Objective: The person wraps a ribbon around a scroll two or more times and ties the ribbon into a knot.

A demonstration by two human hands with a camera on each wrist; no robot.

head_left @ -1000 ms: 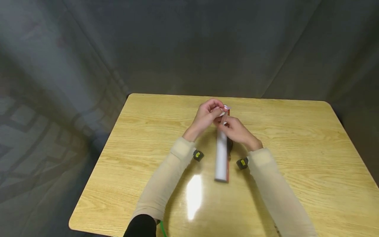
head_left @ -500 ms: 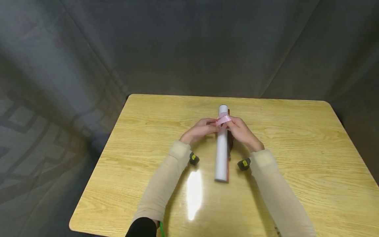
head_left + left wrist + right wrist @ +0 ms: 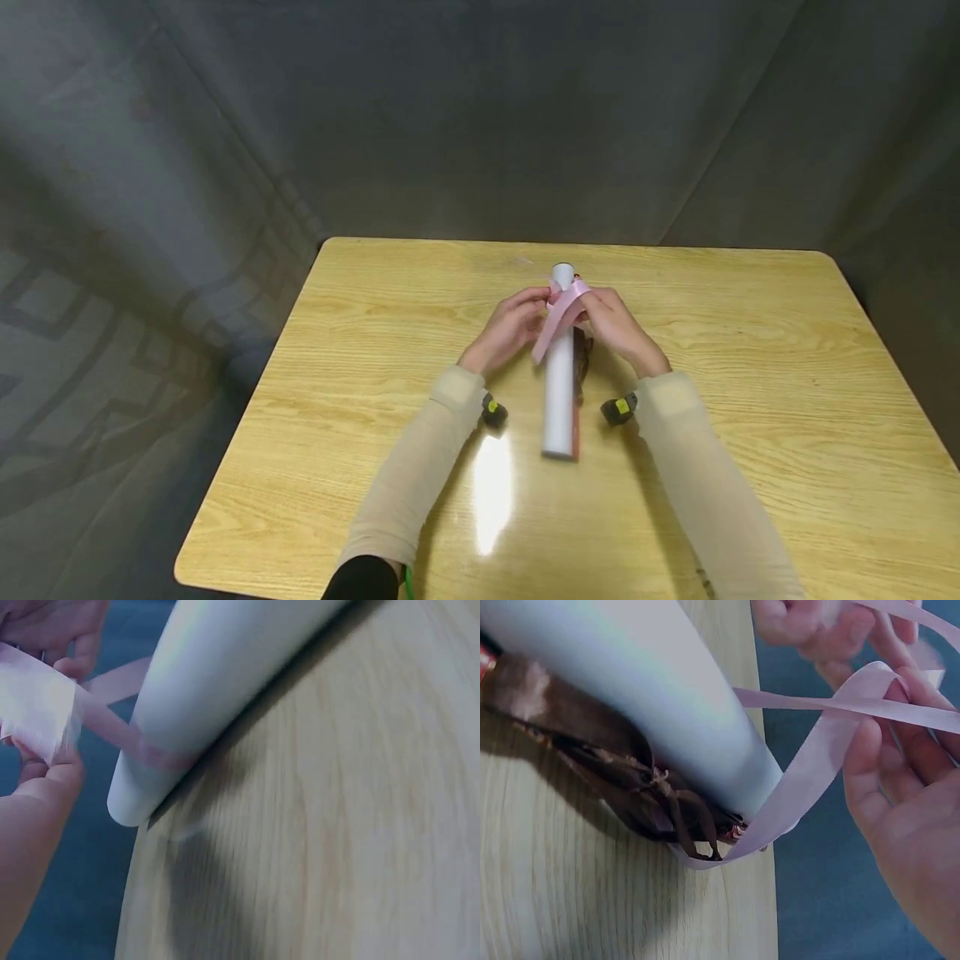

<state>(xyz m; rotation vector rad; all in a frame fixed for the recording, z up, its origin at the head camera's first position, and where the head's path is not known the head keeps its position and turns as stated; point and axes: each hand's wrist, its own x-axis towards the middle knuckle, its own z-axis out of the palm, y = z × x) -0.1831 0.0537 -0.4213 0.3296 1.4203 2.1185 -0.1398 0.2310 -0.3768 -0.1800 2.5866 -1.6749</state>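
A white paper tube lies lengthwise on the table, with a pink ribbon looped round its far part. My left hand, left of the tube, pinches the ribbon between thumb and fingers, as the left wrist view shows. On the other side my right hand holds a further stretch of ribbon, thumb against the fingers. The ribbon's strands cross between the hands, and one length hangs over the tube. Along the tube's right side sits a brown ribbon bow, with the pink loop passing under it.
A thin red edge shows along the tube's right side. The wooden table ends just beyond the tube's far end, before a grey curtain. Small black wrist cameras sit at both cuffs.
The hands have come down from the tube's far end and moved to either side of it. The pink ribbon, earlier mostly hidden by the fingers, now shows as a long strand across the tube.
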